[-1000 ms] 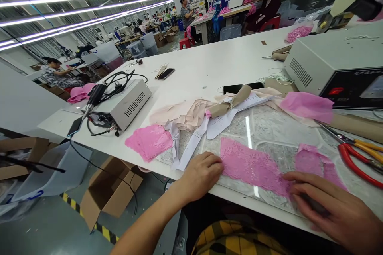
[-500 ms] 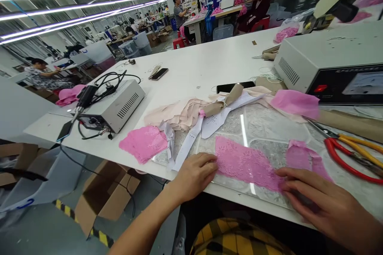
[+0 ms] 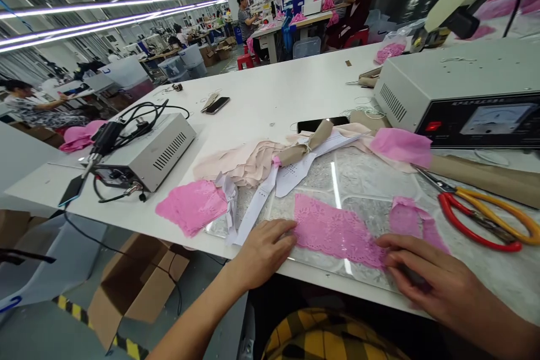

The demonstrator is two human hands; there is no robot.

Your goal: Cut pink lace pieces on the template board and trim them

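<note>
A strip of pink lace lies spread on a clear sheet at the table's front edge. At its left end is my left hand, fingers together and curled, the tips pressed on the lace edge. The right end is pinched between the thumb and fingers of my right hand. Just behind that hand sits a smaller pink fabric scrap. Left of my left hand, a stack of pink lace pieces lies beside white perforated paper strips.
Red-and-yellow-handled scissors lie at the right, below a grey box with a meter. A smaller grey box with cables stands left. Pale pink fabric and a phone lie farther back. A cardboard box is on the floor.
The whole view has shifted, so the table contents appear slightly farther left. Both hands stay at the two ends of the lace, with hardly any movement against it.
</note>
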